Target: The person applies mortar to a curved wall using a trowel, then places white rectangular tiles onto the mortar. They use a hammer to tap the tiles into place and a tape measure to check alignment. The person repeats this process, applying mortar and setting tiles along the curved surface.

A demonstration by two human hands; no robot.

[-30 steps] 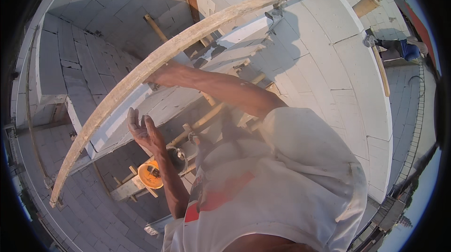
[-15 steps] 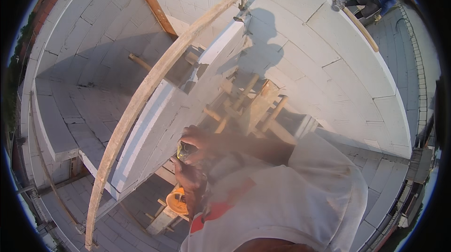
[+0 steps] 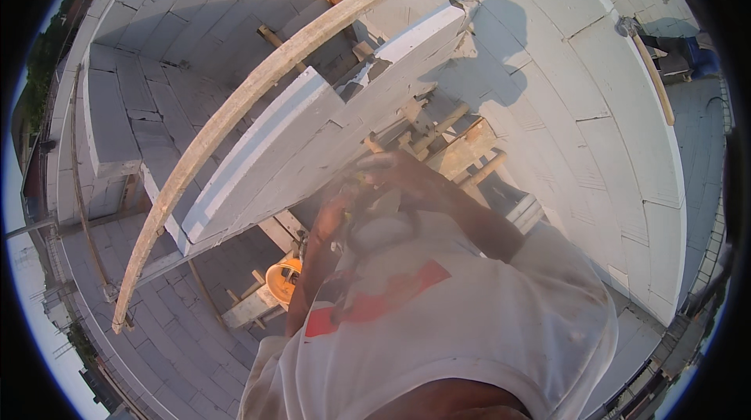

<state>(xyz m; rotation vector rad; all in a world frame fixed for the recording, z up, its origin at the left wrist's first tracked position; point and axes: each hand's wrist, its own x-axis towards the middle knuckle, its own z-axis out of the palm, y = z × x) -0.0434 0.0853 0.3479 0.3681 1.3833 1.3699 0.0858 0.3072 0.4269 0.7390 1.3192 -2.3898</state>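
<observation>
both hands are up against the chest, at the centre of view. the right hand (image 3: 407, 181) is curled over the left hand (image 3: 338, 213), and some small thing sits between them, too blurred to name; i cannot tell whether either hand is truly clamped on it. the white block wall (image 3: 313, 146) runs off toward 11 o'clock, with a long bent wooden lath (image 3: 235, 115) arching over it. an orange bucket (image 3: 283, 279) sits far below at 7 o'clock. my worry: whatever is in those hands could slip and drop past the wooden scaffold (image 3: 461, 150), since neither hand steadies the person up here.
</observation>
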